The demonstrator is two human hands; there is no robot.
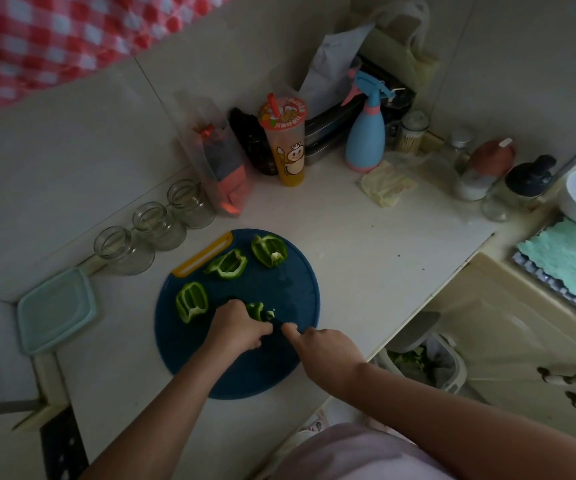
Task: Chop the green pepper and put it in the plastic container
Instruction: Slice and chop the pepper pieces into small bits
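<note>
**Fingers crowd the blade**

The left hand pinches a small green pepper piece mid-frame on the blue board. The right hand grips a dark knife, forefinger stretched along it, so close that a slip could nick a fingertip. Three glossy, hollow sections lie above it, and the plastic container sits lidded at far left.

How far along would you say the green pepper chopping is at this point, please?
Done: the first split, leaving large chunks on the blue cutting board. In hand: the left hand holds the nearest chunk while the right hand works what looks like a dark knife against it. Left: three other chunks lie uncut, and nothing seems moved yet to the plastic container beside the board.
</note>
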